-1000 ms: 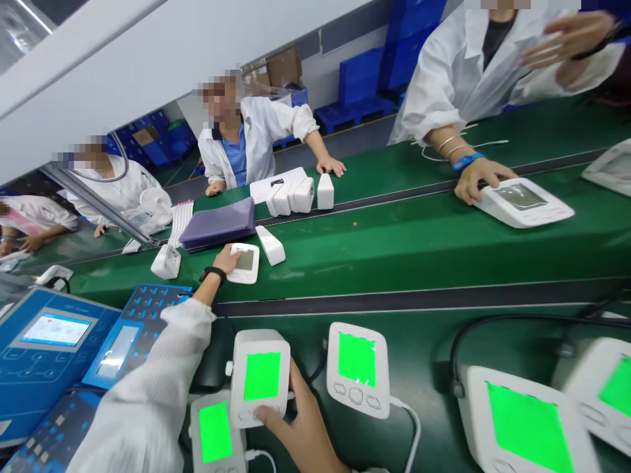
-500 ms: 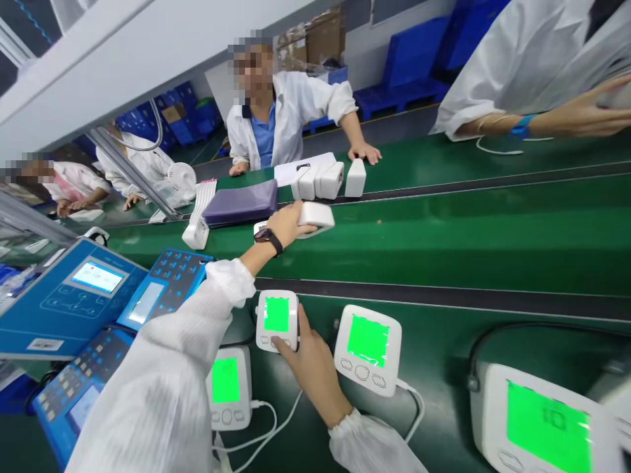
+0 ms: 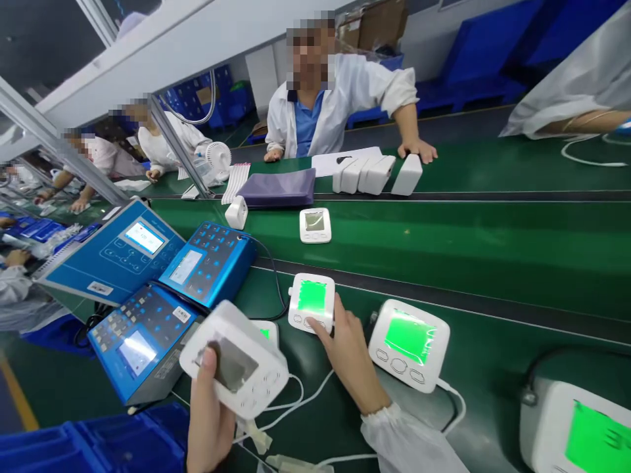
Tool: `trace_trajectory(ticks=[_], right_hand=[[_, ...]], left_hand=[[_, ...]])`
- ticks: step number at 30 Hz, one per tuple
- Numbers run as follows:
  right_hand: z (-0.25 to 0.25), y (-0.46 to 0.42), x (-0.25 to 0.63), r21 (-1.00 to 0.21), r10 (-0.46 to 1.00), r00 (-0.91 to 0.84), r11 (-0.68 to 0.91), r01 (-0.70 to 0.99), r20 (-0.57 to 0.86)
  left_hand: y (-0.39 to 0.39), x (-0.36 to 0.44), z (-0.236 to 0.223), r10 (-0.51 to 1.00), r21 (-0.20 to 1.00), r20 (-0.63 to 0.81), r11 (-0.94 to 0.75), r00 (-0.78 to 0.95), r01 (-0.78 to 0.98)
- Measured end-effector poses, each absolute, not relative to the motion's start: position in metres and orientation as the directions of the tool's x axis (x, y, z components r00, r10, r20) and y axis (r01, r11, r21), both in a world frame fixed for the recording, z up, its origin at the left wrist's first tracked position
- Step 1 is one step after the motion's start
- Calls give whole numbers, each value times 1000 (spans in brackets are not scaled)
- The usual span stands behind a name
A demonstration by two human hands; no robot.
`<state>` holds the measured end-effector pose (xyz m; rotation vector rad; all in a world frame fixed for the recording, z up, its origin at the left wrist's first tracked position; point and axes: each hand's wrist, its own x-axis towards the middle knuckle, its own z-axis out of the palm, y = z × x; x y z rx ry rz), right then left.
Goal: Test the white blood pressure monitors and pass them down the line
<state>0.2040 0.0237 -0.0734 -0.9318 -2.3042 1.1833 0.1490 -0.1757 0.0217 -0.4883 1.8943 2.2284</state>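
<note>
My left hand (image 3: 207, 417) is closed around a white blood pressure monitor (image 3: 263, 358), tilted in the air, its screen grey and unlit, my thumb over the screen's edge. Fingers of my right hand (image 3: 352, 355) grip the lower right side of a smaller-looking blood pressure monitor (image 3: 300, 303) with a lit green screen, standing on the bench. Right of that hand is a further lit monitor (image 3: 381, 341) with a white cable plugged into its side. Behind the held monitor, another lit one (image 3: 272, 332) is mostly hidden.
Blue tester boxes (image 3: 142, 341) stand at left beside a blue crate (image 3: 98, 440). A large lit monitor (image 3: 547, 427) sits at lower right. On the green belt (image 3: 483, 236) lies an unlit monitor (image 3: 315, 235). A co-worker's hand (image 3: 418, 148) rests beyond several white units (image 3: 362, 174).
My left hand has come back from the belt to the near left, bringing a monitor with it. My right hand stays on the same lit monitor. The view has shifted left.
</note>
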Motion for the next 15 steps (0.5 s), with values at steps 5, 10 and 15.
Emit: trace_trajectory(ticks=[5,10,15], right_hand=[[-61,-22,227,-778,515,-844,589,221,150],[-65,-59,221,-721,200,-955,626,296,-218],[-69,-58,214,-719,153,-955,630,293,-255]], left_hand=[[-238,160,-23,-105,859,-506,-151,-856,-489],[-271,149,-57,-210,885,-455,-6,-865,-465],[-283,143,-75,-253,885,-448,9,-858,-465]])
